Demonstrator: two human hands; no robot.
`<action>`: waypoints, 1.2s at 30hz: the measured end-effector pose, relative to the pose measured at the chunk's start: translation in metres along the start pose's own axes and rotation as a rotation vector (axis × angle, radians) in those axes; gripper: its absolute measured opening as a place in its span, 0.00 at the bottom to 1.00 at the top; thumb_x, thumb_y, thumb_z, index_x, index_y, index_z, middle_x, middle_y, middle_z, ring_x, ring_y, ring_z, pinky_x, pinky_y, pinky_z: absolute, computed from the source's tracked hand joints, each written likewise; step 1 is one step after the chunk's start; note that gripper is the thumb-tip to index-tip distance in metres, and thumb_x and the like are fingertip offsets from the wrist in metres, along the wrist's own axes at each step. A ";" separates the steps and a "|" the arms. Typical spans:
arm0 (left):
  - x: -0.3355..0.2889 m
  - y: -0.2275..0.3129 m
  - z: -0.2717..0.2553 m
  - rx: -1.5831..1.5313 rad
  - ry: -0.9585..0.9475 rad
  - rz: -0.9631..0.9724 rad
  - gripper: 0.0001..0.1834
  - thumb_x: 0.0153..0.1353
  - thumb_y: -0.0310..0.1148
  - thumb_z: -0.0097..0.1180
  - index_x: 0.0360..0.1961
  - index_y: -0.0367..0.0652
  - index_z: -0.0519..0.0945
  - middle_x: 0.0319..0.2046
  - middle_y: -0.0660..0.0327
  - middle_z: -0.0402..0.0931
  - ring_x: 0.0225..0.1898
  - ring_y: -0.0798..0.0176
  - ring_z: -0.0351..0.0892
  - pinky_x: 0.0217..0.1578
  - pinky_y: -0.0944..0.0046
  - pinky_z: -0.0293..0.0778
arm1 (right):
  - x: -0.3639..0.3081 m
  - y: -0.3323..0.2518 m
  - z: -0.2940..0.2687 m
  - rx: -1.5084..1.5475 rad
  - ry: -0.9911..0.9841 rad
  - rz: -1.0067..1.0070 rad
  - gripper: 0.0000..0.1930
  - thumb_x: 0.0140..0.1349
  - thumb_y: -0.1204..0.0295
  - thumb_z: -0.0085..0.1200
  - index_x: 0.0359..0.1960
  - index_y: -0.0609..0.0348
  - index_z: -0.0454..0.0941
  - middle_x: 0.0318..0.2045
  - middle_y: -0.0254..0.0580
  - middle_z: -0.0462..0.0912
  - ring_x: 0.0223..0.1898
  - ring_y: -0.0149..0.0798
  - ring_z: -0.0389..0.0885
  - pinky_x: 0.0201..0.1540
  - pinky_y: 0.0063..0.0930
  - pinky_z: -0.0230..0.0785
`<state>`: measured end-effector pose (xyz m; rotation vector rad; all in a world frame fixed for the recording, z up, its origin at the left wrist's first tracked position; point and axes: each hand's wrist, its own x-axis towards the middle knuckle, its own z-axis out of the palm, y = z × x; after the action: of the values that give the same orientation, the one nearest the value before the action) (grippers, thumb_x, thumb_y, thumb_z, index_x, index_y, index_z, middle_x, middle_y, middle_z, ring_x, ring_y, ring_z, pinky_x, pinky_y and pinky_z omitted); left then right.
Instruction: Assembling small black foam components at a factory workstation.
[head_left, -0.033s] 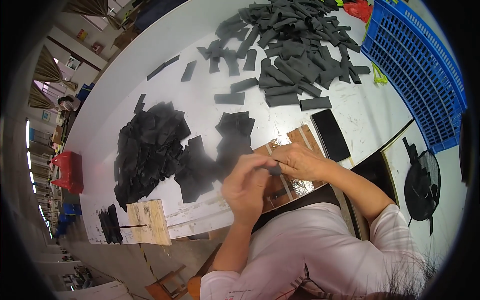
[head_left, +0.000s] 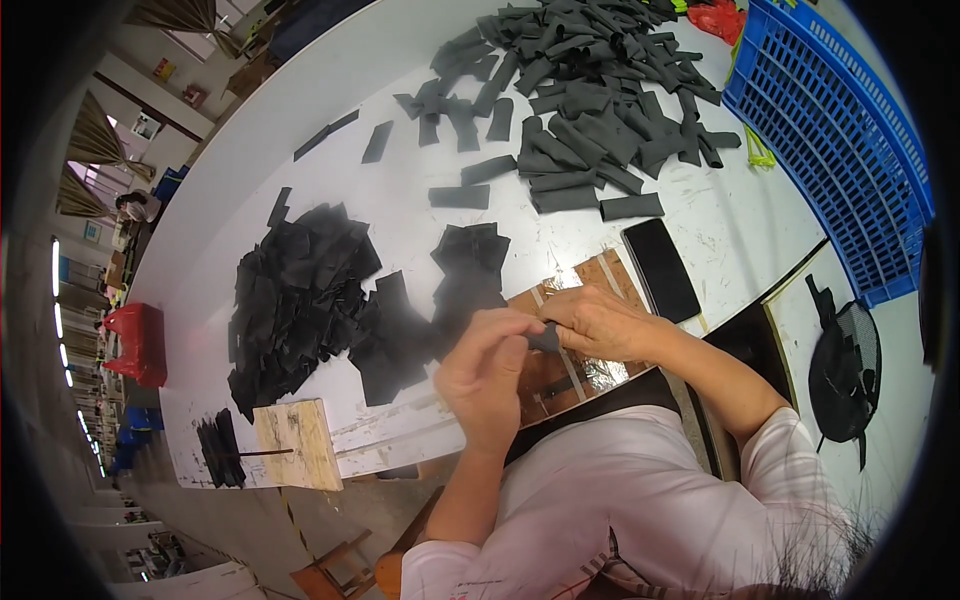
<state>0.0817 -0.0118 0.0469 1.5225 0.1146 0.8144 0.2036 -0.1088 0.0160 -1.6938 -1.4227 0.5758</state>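
Between my two hands, over the wooden board (head_left: pixel 540 385), is a small dark grey fabric piece (head_left: pixel 543 340). My right hand (head_left: pixel 603 323) is closed on it, with the fingers bent over its right end. My left hand (head_left: pixel 487 375) is curled around its left end, fingertips against it. Much of the piece is hidden by the fingers. Just beyond my left hand lies a stack of flat black fabric pieces (head_left: pixel 470 262). A larger heap of flat black pieces (head_left: pixel 300 290) spreads to the left.
Rolled dark fabric tubes (head_left: pixel 600 120) are piled at the far side. A black phone (head_left: pixel 662 270) lies right of the board. Farther right are a blue crate (head_left: pixel 835 140) and a black mesh bag (head_left: pixel 845 375). A wooden block (head_left: pixel 298 445) sits at the table's near left edge.
My left hand has shifted slightly left, and a little more of the dark fabric piece shows between the hands. My right hand looks almost unmoved.
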 end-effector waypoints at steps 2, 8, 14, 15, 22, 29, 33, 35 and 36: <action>0.001 -0.001 -0.003 -0.218 0.098 0.075 0.03 0.53 0.21 0.44 0.30 0.33 0.71 0.31 0.53 0.73 0.34 0.62 0.71 0.38 0.66 0.66 | 0.004 -0.019 -0.008 -0.104 0.058 -0.087 0.07 0.48 0.73 0.47 0.28 0.62 0.71 0.20 0.53 0.72 0.26 0.53 0.71 0.29 0.39 0.64; -0.005 -0.005 -0.012 -0.354 0.310 -0.120 0.06 0.57 0.29 0.46 0.29 0.36 0.69 0.29 0.53 0.72 0.34 0.60 0.69 0.40 0.62 0.65 | 0.002 -0.006 0.014 -0.159 0.021 -0.035 0.07 0.49 0.71 0.49 0.23 0.62 0.72 0.19 0.49 0.74 0.25 0.50 0.73 0.26 0.39 0.64; -0.009 -0.008 -0.013 -0.251 0.277 -0.028 0.07 0.57 0.30 0.46 0.29 0.35 0.69 0.28 0.53 0.72 0.34 0.61 0.69 0.41 0.62 0.64 | -0.003 -0.014 0.009 -0.103 0.246 -0.220 0.08 0.49 0.69 0.49 0.22 0.60 0.72 0.17 0.49 0.73 0.23 0.50 0.73 0.25 0.38 0.64; -0.009 -0.010 -0.013 -0.249 0.278 -0.029 0.07 0.57 0.30 0.46 0.29 0.35 0.69 0.28 0.53 0.72 0.34 0.61 0.69 0.41 0.62 0.64 | -0.004 -0.012 0.013 -0.101 0.245 -0.220 0.08 0.49 0.69 0.49 0.22 0.60 0.72 0.17 0.49 0.73 0.23 0.50 0.73 0.25 0.38 0.64; 0.024 -0.086 -0.039 0.461 0.261 -0.148 0.15 0.48 0.31 0.52 0.36 0.33 0.70 0.27 0.56 0.71 0.28 0.63 0.70 0.33 0.68 0.67 | 0.026 -0.033 -0.033 -0.142 0.096 -0.310 0.16 0.53 0.61 0.46 0.19 0.61 0.70 0.14 0.44 0.72 0.15 0.41 0.70 0.20 0.29 0.62; 0.072 -0.161 -0.028 1.448 0.106 -0.237 0.13 0.47 0.32 0.51 0.28 0.30 0.68 0.31 0.45 0.66 0.35 0.46 0.67 0.34 0.56 0.68 | 0.006 0.016 -0.036 0.346 0.509 0.250 0.22 0.60 0.56 0.36 0.21 0.63 0.70 0.12 0.35 0.69 0.16 0.25 0.66 0.19 0.19 0.58; 0.076 -0.179 -0.053 1.497 0.091 -0.244 0.06 0.44 0.26 0.48 0.23 0.33 0.71 0.27 0.47 0.70 0.31 0.48 0.71 0.32 0.56 0.69 | -0.029 0.006 -0.003 0.500 0.330 0.429 0.20 0.59 0.58 0.38 0.22 0.65 0.70 0.12 0.38 0.69 0.16 0.29 0.67 0.21 0.23 0.60; 0.075 -0.173 -0.074 1.370 0.228 -0.141 0.05 0.45 0.26 0.48 0.20 0.36 0.75 0.21 0.50 0.73 0.26 0.53 0.74 0.28 0.58 0.69 | -0.033 0.000 0.010 0.381 0.216 0.351 0.17 0.58 0.62 0.42 0.24 0.66 0.70 0.15 0.43 0.71 0.17 0.35 0.70 0.23 0.28 0.62; 0.074 -0.169 -0.086 1.093 0.375 -0.028 0.04 0.45 0.26 0.50 0.20 0.36 0.75 0.19 0.54 0.74 0.23 0.59 0.73 0.24 0.62 0.68 | -0.034 -0.002 0.016 0.392 0.208 0.353 0.17 0.58 0.62 0.42 0.24 0.66 0.70 0.15 0.43 0.71 0.17 0.35 0.70 0.23 0.28 0.62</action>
<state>0.1566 0.1253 -0.0842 2.3341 0.9853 1.0773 0.1810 -0.1362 0.0037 -1.6335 -0.8045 0.7881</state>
